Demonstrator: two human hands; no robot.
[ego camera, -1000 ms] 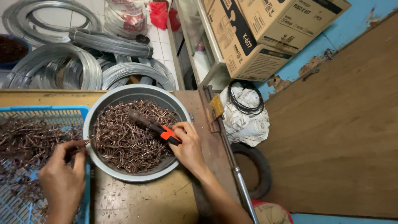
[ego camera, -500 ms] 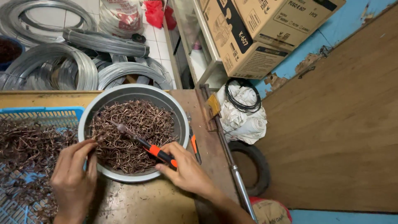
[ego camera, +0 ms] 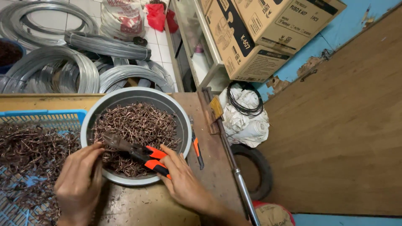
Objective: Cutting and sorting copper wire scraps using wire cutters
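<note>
My right hand (ego camera: 184, 180) grips the orange-and-black handles of a pair of cutting pliers (ego camera: 136, 152), whose dark jaws point left over a grey metal bowl (ego camera: 184, 121). The bowl is full of short bent brown wire pieces (ego camera: 138, 125). My left hand (ego camera: 79, 182) rests at the bowl's left rim with its fingertips right at the plier jaws; whether it pinches a wire piece there I cannot tell. Left of the bowl, a blue plastic basket (ego camera: 46, 116) holds a heap of the same brown wire pieces.
A small orange-handled tool (ego camera: 197, 150) lies on the wooden bench (ego camera: 146, 207) right of the bowl. Coils of grey steel wire (ego camera: 63, 71) lie on the tiled floor behind. Cardboard boxes (ego camera: 259, 33), a white cloth bundle with black rings (ego camera: 245, 115) and a tyre (ego camera: 259, 167) sit at the right.
My left hand moved right from the blue basket to the plier jaws at the bowl's rim. My right hand drew the pliers down and left, toward the bowl's near edge.
</note>
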